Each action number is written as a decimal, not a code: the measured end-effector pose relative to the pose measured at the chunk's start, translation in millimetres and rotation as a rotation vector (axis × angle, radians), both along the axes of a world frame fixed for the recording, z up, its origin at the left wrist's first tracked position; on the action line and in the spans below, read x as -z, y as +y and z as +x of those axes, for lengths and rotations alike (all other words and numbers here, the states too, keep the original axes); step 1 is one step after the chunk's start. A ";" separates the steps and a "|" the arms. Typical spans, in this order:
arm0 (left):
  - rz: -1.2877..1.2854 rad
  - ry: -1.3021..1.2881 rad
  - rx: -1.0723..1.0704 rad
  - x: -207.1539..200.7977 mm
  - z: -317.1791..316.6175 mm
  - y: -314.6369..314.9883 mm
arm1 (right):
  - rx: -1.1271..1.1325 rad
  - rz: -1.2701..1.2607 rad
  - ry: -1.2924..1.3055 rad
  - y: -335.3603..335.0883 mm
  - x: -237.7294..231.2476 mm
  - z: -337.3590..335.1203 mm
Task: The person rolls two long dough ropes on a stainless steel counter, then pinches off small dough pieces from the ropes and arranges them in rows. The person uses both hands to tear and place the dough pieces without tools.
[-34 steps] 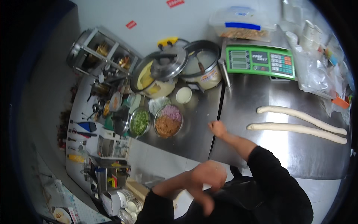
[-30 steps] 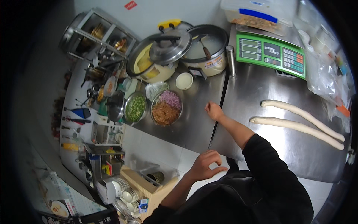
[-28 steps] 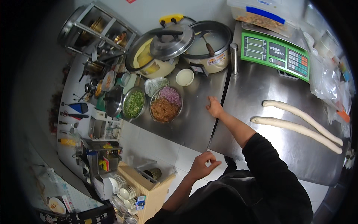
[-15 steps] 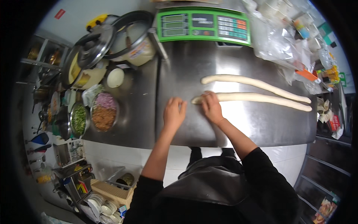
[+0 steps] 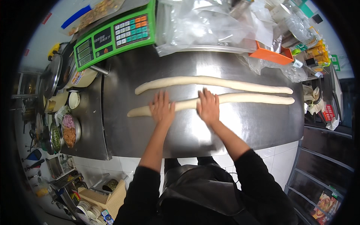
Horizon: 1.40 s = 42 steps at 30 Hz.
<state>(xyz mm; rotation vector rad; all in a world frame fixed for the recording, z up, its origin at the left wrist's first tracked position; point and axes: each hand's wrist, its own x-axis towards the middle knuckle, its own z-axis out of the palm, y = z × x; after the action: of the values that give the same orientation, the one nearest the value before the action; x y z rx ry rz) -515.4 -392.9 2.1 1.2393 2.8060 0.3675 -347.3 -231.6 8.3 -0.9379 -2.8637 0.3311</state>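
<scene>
Two long pale dough ropes lie side by side across the steel worktop point(image 5: 150, 138). My left hand point(image 5: 162, 108) rests flat on the near dough rope point(image 5: 255, 98), a little in from its thicker left end, with its fingers spread. Further right along the same rope lies my right hand point(image 5: 208, 108), palm down, fingers stretched out and slightly blurred. Between and beyond my hands the rope shows bare. The far dough rope point(image 5: 210, 80) runs just behind, untouched by either hand, and bows slightly away from me.
A green-framed scale point(image 5: 112, 37) stands at the back left. Clear plastic bags point(image 5: 202, 22) and an orange tray point(image 5: 272, 54) line the back edge. Bowls of chopped greens point(image 5: 56, 138) and of pink and brown filling point(image 5: 69, 131) sit at the left, below a small white bowl point(image 5: 74, 100).
My view has swung to the right. My left hand, earlier off the dough at the left, now lies on the near rope. My right hand has shifted from that rope's left end toward its middle.
</scene>
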 end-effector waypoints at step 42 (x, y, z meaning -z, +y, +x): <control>0.185 -0.030 0.463 -1.6 319.8 360.6 | 0.242 0.193 0.147 333.4 6.4 327.4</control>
<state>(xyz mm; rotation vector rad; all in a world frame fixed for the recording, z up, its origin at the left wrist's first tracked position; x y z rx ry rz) -195.6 -32.2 3.7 1.8426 2.3951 0.6118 -20.0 101.8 1.9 -1.1524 -2.5593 0.0928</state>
